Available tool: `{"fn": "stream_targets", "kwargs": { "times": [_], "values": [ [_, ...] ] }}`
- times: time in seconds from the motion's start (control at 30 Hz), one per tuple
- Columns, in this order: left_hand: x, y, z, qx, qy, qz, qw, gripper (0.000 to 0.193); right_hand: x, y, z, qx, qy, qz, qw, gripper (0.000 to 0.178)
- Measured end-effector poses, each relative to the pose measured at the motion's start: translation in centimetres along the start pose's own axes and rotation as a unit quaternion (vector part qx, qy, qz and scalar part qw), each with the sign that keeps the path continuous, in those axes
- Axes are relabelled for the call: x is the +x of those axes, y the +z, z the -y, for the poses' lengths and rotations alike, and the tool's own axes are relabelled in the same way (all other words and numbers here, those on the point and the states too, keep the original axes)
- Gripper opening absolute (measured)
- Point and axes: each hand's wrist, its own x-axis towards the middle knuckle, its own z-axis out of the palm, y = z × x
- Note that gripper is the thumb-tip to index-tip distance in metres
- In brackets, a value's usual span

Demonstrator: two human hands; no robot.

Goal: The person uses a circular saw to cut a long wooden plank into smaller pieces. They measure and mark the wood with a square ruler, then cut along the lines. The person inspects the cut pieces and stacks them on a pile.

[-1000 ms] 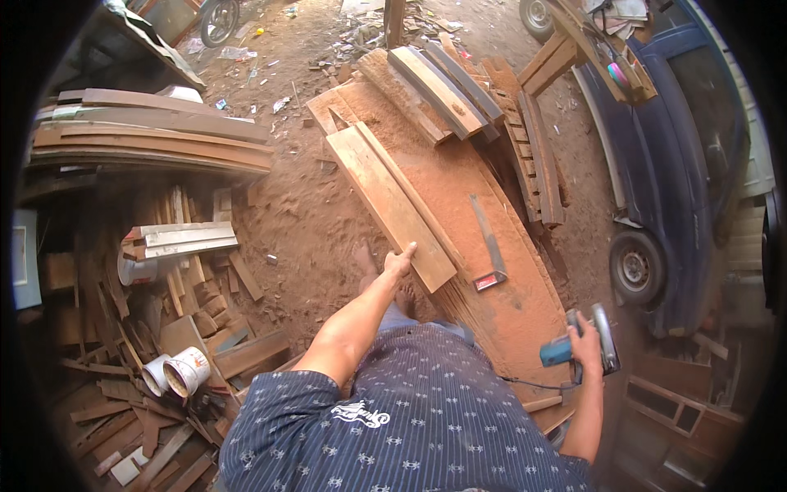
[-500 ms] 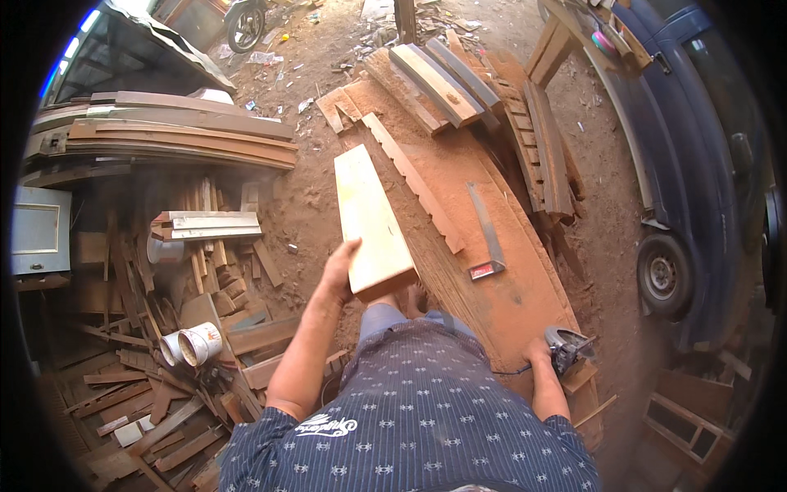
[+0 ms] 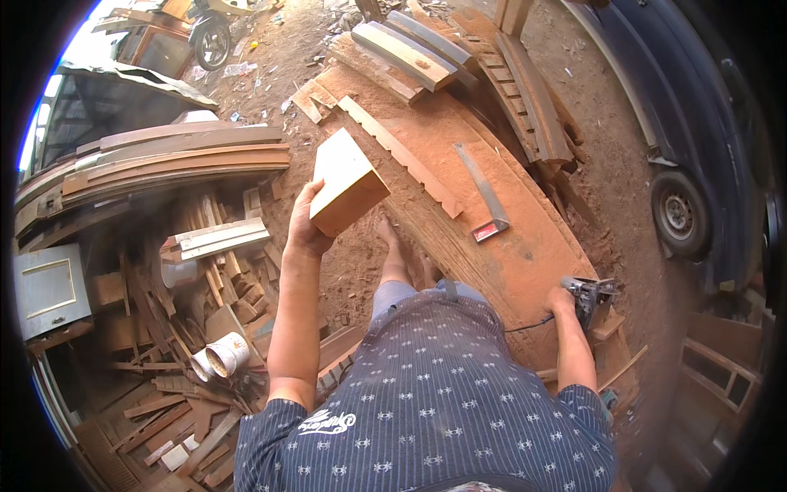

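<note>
A thick, pale wooden board [image 3: 346, 170] is held up by my left hand [image 3: 307, 221], its fingers closed around the left edge near the close end. That end face points toward me, and the board is tilted above the ground left of the sawdust-covered bench [image 3: 533, 266]. At the bench's near right end, my right hand [image 3: 561, 302] is closed on a circular saw [image 3: 590, 298], whose dark cord runs left toward my body. Between the two hands a try square [image 3: 485, 197] lies in the sawdust. A notched wooden strip [image 3: 402, 156] rests along the bench's left side.
Stacked beams [image 3: 406, 56] occupy the bench's far end. Long planks [image 3: 176, 160] are piled at left, above heaped offcuts [image 3: 160, 418] and white buckets [image 3: 227, 354]. A dark blue vehicle [image 3: 705, 123] stands at right, and a motorcycle wheel [image 3: 212, 45] shows far left.
My left hand has lifted and tilted the board, so more of its near end face shows. The whole view has shifted; my right hand stays on the saw.
</note>
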Motion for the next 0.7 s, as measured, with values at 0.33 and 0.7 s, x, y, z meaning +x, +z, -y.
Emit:
{"fn": "stream_targets", "kwargs": {
  "times": [0.33, 0.7],
  "values": [
    [-0.3, 1.4, -1.9, 0.001, 0.019, -0.004, 1.0, 0.029, 2.2, 0.7, -0.1, -0.063, -0.058, 0.044, 0.995, 0.033],
    [-1.5, 0.5, 0.3, 0.059, -0.022, -0.057, 0.996, 0.044, 2.7, -0.3, 1.8, -0.14, -0.052, 0.124, 0.981, 0.041]
  ]
}}
